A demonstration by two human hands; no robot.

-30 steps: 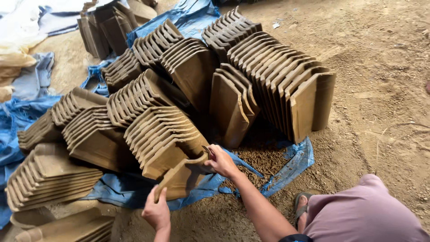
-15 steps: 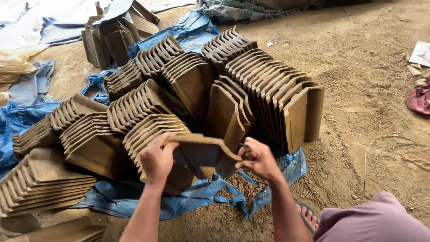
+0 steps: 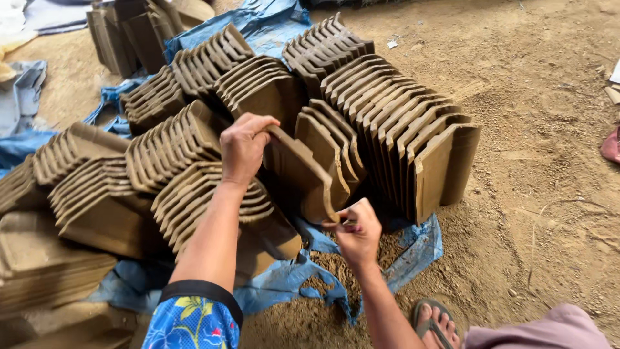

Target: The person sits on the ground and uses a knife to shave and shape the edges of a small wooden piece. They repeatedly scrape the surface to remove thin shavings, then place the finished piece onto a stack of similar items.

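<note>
nearest the camera, a foot in a sandal [image 3: 438, 318] rests on the sandy floor [image 3: 549, 194], and a blue patterned sleeve [image 3: 192, 320] covers the left arm. just beyond, the right hand [image 3: 356, 234] has its grip pinched together on the lower corner of a single brown clay tile [image 3: 298, 173], fingers curled under the edge near the crumpled blue tarp [image 3: 290, 281]. farther up and to the left, the left hand [image 3: 243, 147] has its grip closed over the tile's upper edge, knuckles toward the camera. so the tile hangs between the two hands, held off the ground, with its long axis slanting from the upper left down to the lower right; its broad face turns toward the upright row of tiles [image 3: 400, 132] on the right. the tile's free lower end is just beside the closest leaning tiles [image 3: 332, 152] of that group, nearly touching, though whether it makes contact cannot be told. the right hand is the nearer one to that row; the left hand is nearer to the slumped stacks [image 3: 194, 187] on the left, which lie directly under its forearm. beyond these, more ranks of the same tiles [image 3: 206, 61] fan out across the tarp, and a further dark pile [image 3: 123, 32] stands at the far edge.
</note>
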